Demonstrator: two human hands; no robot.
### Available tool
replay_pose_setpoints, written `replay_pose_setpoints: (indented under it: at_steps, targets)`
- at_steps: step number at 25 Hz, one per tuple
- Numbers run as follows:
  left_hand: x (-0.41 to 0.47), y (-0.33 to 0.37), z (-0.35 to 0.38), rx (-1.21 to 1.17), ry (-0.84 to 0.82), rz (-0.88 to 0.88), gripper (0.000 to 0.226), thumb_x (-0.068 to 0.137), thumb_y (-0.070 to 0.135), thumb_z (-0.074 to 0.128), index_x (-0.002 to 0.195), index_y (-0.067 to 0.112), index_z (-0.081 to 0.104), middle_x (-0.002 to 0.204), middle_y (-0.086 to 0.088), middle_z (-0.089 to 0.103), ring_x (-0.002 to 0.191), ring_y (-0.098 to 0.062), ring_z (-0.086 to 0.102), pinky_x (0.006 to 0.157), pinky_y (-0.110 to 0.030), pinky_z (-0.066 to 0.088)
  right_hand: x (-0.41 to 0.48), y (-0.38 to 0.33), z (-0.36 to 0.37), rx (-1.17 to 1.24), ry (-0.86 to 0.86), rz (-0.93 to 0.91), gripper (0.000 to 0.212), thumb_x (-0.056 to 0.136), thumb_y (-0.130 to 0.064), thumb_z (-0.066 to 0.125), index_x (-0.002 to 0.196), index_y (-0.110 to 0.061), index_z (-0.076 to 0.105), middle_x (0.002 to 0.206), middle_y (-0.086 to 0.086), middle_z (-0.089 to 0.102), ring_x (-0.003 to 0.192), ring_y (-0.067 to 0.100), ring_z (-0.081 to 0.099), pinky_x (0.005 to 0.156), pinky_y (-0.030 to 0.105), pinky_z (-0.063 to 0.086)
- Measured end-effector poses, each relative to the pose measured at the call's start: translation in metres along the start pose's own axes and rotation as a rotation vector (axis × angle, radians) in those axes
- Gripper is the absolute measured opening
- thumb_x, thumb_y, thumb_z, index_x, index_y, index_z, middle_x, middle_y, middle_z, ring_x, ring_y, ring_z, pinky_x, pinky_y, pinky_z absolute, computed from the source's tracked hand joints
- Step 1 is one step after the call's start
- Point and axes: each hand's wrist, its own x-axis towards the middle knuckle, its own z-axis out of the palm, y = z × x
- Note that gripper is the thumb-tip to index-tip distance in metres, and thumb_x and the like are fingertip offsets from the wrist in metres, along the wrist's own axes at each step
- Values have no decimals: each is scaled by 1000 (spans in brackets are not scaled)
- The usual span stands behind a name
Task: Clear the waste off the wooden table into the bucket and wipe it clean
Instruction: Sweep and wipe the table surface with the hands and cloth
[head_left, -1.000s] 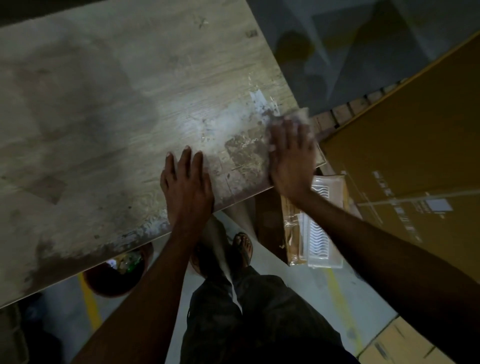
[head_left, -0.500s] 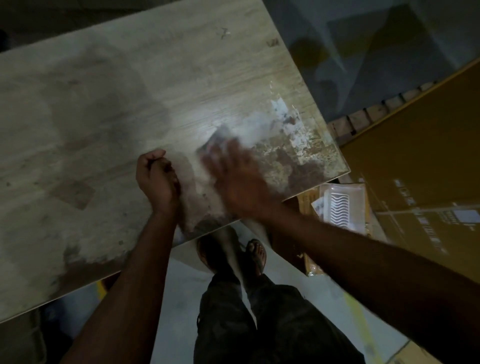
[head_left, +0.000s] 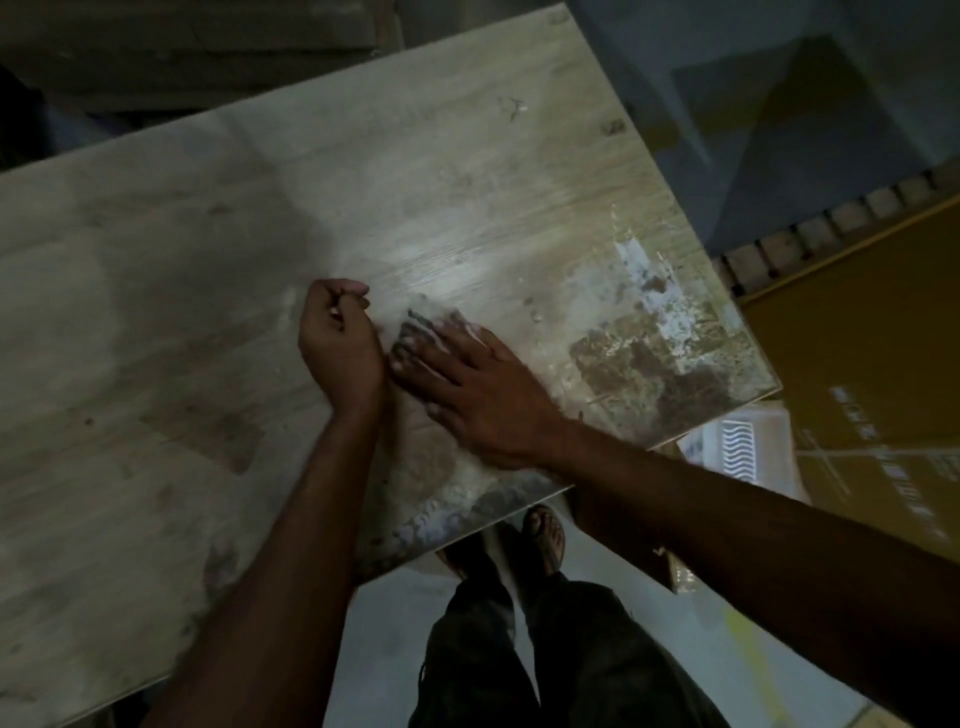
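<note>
The wooden table (head_left: 208, 312) fills most of the view, pale with dull smears. My left hand (head_left: 337, 348) rests on it as a closed fist near the middle; whether it holds anything is hidden. Just to its right my right hand (head_left: 478, 395) lies flat, fingers spread and blurred, pressing a thin pale cloth (head_left: 415, 317) onto the wood. A worn brown and white patch (head_left: 649, 358) marks the table's right corner. Grey dusty residue (head_left: 431, 514) lies along the near edge. The bucket is out of view.
A large cardboard box (head_left: 857, 338) stands to the right of the table. A white plastic-wrapped pack (head_left: 737, 447) lies on the floor below the table corner. My sandalled feet (head_left: 543, 535) stand on the pale floor at the near edge.
My right hand swept the cloth leftward from the table's right corner to beside my left hand. My left hand went from flat to a fist. The bucket has left the view.
</note>
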Motion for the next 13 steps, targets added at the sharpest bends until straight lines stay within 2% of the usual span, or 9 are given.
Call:
replay_pose_setpoints:
  at_steps: [1, 2, 4, 5, 6, 9, 10, 11, 13]
  targets:
    - [0, -5, -1, 90, -46, -10, 17, 86, 14, 50, 88, 27, 61, 78, 8, 63, 72, -15, 62, 69, -31, 46, -2, 19, -3, -26, -26, -28, 61, 107, -40, 34, 164, -29, 16, 171, 9, 21, 156, 38, 13, 122, 52, 19]
    - [-2, -8, -3, 214, -70, 0, 15, 86, 18, 53, 92, 29, 60, 80, 11, 64, 74, -15, 62, 68, -28, 44, 6, 48, -6, -57, 8, 95, 61, 107, -41, 30, 164, -28, 13, 171, 11, 17, 156, 38, 14, 121, 53, 21]
    - [-3, -13, -2, 409, -62, 45, 17, 86, 22, 52, 100, 29, 59, 80, 9, 64, 73, -16, 61, 66, -28, 40, 32, 118, -27, 12, 96, 646, 60, 108, -44, 25, 164, -25, 14, 172, 11, 14, 157, 39, 13, 122, 57, 22]
    - [-4, -11, 2, 456, -34, 29, 21, 86, 23, 50, 104, 29, 58, 78, 8, 63, 73, -20, 61, 65, -29, 39, 34, 138, -33, 34, 89, 812, 60, 108, -45, 24, 164, -25, 15, 172, 9, 13, 158, 37, 11, 124, 58, 19]
    - [-4, -6, 10, 478, -5, 6, 23, 87, 24, 49, 108, 29, 58, 77, 7, 62, 74, -24, 62, 65, -30, 36, 28, 143, -36, 70, 59, 851, 60, 109, -46, 22, 165, -27, 14, 173, 7, 11, 159, 36, 8, 125, 58, 16]
    - [-12, 2, 44, 464, -127, 190, 20, 91, 23, 50, 108, 27, 60, 85, 4, 66, 80, -21, 62, 69, -32, 39, -30, 116, -24, -13, -64, 415, 59, 109, -47, 17, 165, -33, 6, 174, 3, 5, 159, 31, -2, 127, 53, 9]
    - [-15, 1, 54, 457, -202, 288, 17, 92, 21, 52, 106, 26, 61, 89, 4, 66, 81, -19, 61, 70, -32, 40, -46, 127, -22, -22, -44, 357, 59, 108, -50, 14, 164, -34, 7, 174, 3, 7, 160, 30, 0, 127, 53, 11]
    - [-17, 0, 62, 467, -246, 348, 14, 93, 19, 52, 102, 25, 61, 91, 3, 65, 80, -19, 60, 69, -30, 37, -49, 148, -28, -36, -30, 430, 60, 107, -54, 10, 164, -35, 10, 173, 4, 10, 160, 30, 4, 126, 56, 14]
    - [-18, 0, 70, 504, -233, 357, 11, 94, 18, 51, 97, 22, 60, 89, 1, 63, 77, -20, 58, 67, -24, 29, -38, 189, -48, -3, 43, 790, 67, 104, -60, 6, 164, -31, 17, 173, 5, 14, 159, 33, 10, 123, 58, 19]
